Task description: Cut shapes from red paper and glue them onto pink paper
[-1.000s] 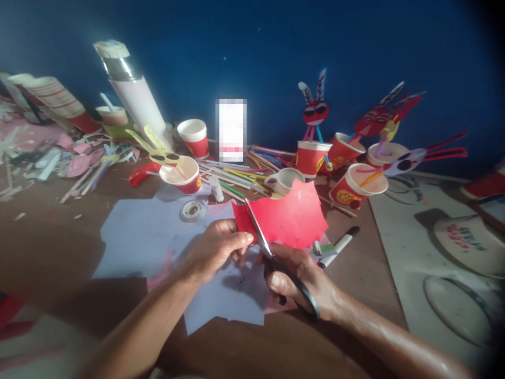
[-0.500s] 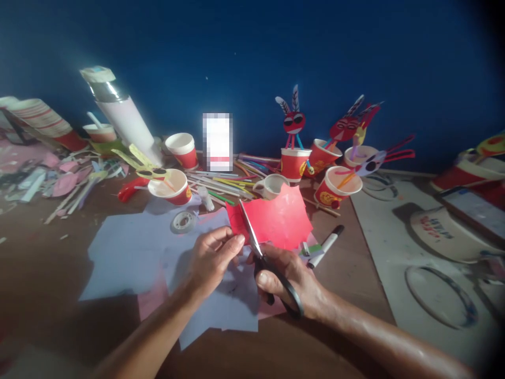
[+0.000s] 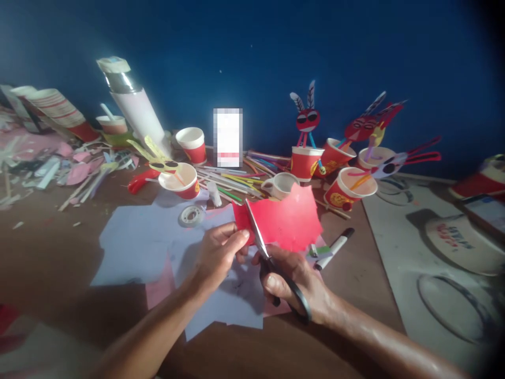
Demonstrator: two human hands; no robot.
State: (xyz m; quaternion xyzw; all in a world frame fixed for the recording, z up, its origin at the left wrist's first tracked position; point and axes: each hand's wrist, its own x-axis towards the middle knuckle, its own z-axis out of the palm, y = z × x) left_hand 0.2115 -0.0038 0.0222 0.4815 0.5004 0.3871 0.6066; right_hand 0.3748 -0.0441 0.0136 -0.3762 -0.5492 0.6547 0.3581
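Note:
Between thumb and fingers, my left hand (image 3: 223, 250) pinches the left end of a red sheet of paper (image 3: 292, 218). My right hand (image 3: 294, 276) grips black-handled scissors (image 3: 258, 234), whose blades lie across the paper near its left end. The sheet's right edge is jagged from cuts. Beneath both hands lie light blue paper sheets (image 3: 134, 242), with pink paper (image 3: 160, 284) showing at their edges. A roll of clear tape (image 3: 191, 216) and a small white tube (image 3: 214, 194) sit just beyond my left hand. Close to my right hand is a black-and-white marker (image 3: 335, 248).
Paper cups (image 3: 307, 163) with paper figures stand at the back right, beside a white mug (image 3: 282, 185). A tall flask (image 3: 136, 113), stacked cups (image 3: 59, 110) and paper scraps (image 3: 79, 168) fill the back left. Thin sticks (image 3: 236, 181) lie mid-table. A paper headband (image 3: 453, 239) rests at right.
The view has swung a little left and right again, shifting everything in it. Both hands keep their hold, and the scissors stay at nearly the same spot on the red paper.

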